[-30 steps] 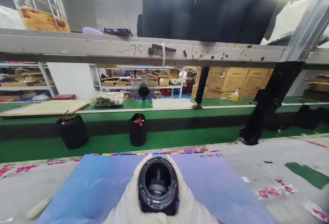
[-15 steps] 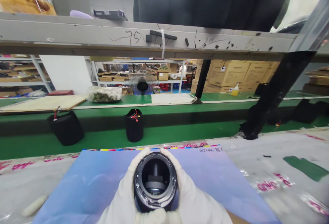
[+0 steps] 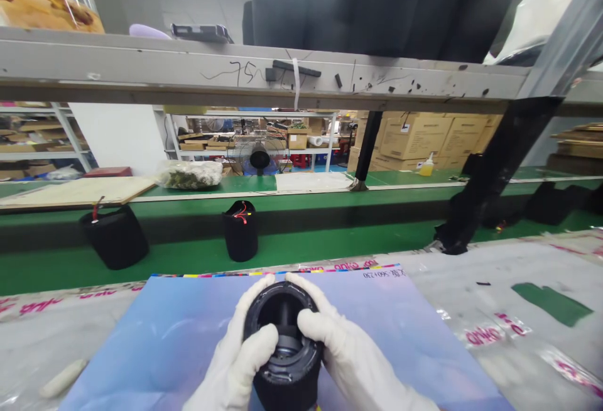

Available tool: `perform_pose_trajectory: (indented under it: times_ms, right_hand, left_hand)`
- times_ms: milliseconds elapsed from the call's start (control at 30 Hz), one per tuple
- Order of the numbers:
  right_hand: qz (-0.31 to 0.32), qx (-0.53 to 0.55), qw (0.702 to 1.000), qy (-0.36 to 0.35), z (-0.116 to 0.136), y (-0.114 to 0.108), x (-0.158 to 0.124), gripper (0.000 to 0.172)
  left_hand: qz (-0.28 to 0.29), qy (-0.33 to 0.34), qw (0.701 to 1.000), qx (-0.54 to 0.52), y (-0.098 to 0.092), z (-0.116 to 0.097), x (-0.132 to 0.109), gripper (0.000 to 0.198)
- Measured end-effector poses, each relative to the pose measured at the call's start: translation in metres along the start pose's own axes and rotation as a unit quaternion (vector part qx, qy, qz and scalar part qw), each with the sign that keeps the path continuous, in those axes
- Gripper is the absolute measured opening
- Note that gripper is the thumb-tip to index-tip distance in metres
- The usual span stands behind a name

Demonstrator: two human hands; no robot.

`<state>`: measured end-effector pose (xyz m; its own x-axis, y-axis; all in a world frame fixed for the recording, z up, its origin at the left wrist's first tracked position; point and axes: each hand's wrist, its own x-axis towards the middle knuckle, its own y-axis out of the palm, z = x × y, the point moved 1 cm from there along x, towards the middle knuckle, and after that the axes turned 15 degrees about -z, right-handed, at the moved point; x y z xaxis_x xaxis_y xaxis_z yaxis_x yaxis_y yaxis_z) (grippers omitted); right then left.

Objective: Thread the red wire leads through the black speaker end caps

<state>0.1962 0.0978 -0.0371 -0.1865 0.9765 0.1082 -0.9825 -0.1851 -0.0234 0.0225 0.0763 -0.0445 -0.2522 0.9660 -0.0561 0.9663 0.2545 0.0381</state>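
A black cylinder [image 3: 287, 389] with a round open end faces up toward me over the blue sheet [image 3: 179, 323]. My left hand [image 3: 240, 351], in a white glove, grips its left side, with the thumb on the inner rim. From the right, my right hand [image 3: 343, 342], also gloved in white, wraps round it, its thumb on the rim's right edge. Inside the opening a dark rounded part and a grey ring show. The cylinder's lower end is cut off by the frame edge.
Two black cylinders with red wires, one left [image 3: 115, 238] and one nearer the middle [image 3: 240, 232], stand on the green belt [image 3: 188, 257]. A slanted black post [image 3: 490, 172] rises at right. A grey shelf beam [image 3: 188, 62] crosses above. A white finger-shaped piece [image 3: 63, 378] lies at left.
Both thumbs have moved from the near side of the cylinder up onto its rim. The cylinder is tilted differently, showing more of its black outer side. The view has shifted slightly.
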Motion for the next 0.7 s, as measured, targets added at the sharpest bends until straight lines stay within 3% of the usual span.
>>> perform_pose_trajectory:
  times_ms: [133, 467, 700]
  right_hand:
    - [-0.020, -0.020, 0.999, -0.027, -0.004, -0.001, 0.000, 0.047]
    - [-0.023, 0.052, 0.995, 0.078, 0.009, 0.003, 0.000, 0.054]
    - [-0.038, 0.113, 0.990, 0.071, -0.018, 0.003, 0.006, 0.060]
  left_hand:
    - [-0.013, 0.001, 0.999, -0.036, 0.002, 0.002, -0.001, 0.059]
    - [-0.013, -0.007, 0.999, -0.042, 0.003, -0.004, 0.005, 0.057]
    - [0.009, 0.031, 0.999, -0.026, 0.003, 0.005, 0.018, 0.058]
